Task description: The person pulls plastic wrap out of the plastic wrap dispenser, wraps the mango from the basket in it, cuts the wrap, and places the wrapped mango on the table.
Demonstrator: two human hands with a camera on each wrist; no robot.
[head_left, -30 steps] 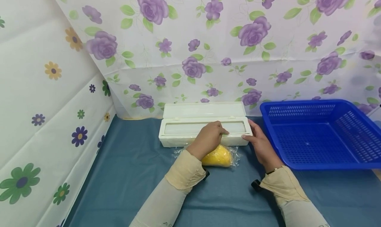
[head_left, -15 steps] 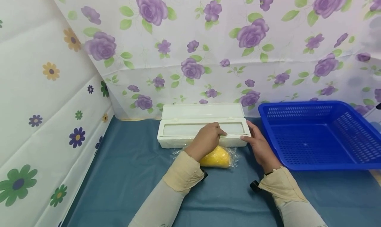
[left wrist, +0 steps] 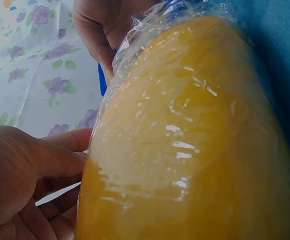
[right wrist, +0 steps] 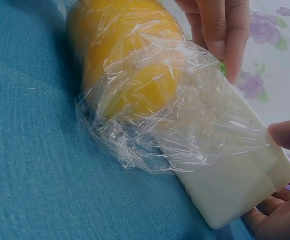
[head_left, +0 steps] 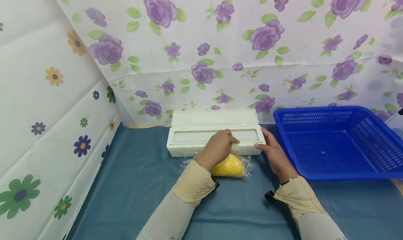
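Observation:
A long white cling film dispenser box [head_left: 201,149] lies on the table with its lid [head_left: 215,118] tipped back. In front of it sits a smooth, yellow, rounded thing [head_left: 230,166] wrapped in clear cling film [right wrist: 204,105], which stretches onto the box in the right wrist view. My left hand [head_left: 218,146] reaches over the yellow thing, fingers bent at the box's front edge. Whether it pinches anything is hidden. With the thumb on the front edge and the fingers behind, my right hand [head_left: 277,157] grips the box's right end.
A blue perforated plastic basket [head_left: 292,161] stands right of the box, close to my right hand. Blue-green cloth [head_left: 126,198] covers the table. Flowered sheets [head_left: 185,33] hang at the back and left; the raised lid is close to the back sheet.
The whole scene shifts slightly left and down in the head view between one second and half a second ago. Both hands, the box and the wrapped yellow thing keep their places.

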